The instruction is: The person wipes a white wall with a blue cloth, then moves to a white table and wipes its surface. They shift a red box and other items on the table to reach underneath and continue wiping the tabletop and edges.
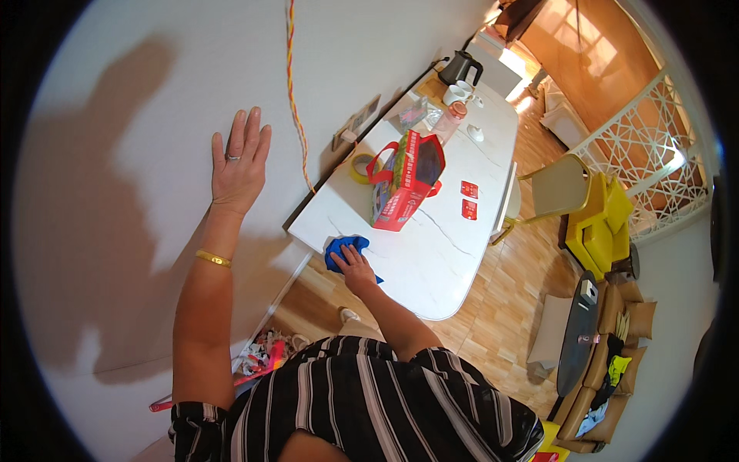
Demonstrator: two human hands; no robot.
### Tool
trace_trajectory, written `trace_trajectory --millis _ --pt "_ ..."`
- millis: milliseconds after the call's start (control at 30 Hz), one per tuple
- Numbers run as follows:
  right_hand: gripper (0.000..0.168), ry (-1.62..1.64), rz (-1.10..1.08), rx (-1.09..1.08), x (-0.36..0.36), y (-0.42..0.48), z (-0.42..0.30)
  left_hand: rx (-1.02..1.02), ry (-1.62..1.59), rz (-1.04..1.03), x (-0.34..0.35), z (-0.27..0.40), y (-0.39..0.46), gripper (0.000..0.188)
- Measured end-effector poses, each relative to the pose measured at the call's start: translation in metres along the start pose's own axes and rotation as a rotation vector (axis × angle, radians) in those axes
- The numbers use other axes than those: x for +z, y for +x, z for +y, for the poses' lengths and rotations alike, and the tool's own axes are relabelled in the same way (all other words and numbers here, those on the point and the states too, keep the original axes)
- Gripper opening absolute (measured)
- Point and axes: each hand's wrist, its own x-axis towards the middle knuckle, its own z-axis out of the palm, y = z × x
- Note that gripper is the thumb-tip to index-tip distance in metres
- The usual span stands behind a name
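My left hand (240, 164) lies flat against the white wall (190, 34), fingers spread, a ring on one finger and a gold bracelet at the forearm. My right hand (355, 268) presses on a crumpled blue cloth (339, 249) at the near left corner of the white marble-patterned table (427, 277). Just beyond the cloth stands a red carrier bag (404, 196) with its top open. A roll of yellow tape (361, 168) is beside it, near the wall. Two small red packets (469, 199) lie to the bag's right.
A pink-lidded bottle (450, 120), white mugs (455, 94) and an electric kettle (459, 68) stand farther along the table. A twisted red-yellow cord (294, 104) hangs down the wall. A gold-framed chair (554, 187) is at the table's right. Scraps (262, 349) lie on the floor, lower left.
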Motion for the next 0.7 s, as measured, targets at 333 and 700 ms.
trace_trajectory --millis 333,700 --pt "0.053 0.034 0.165 0.170 0.031 -0.079 0.055 -0.014 -0.087 0.063 -0.001 0.001 0.001 0.020" --pt "0.061 0.089 0.349 0.216 0.039 -0.138 0.111 0.029 -0.617 -0.152 0.002 0.047 -0.107 0.017"
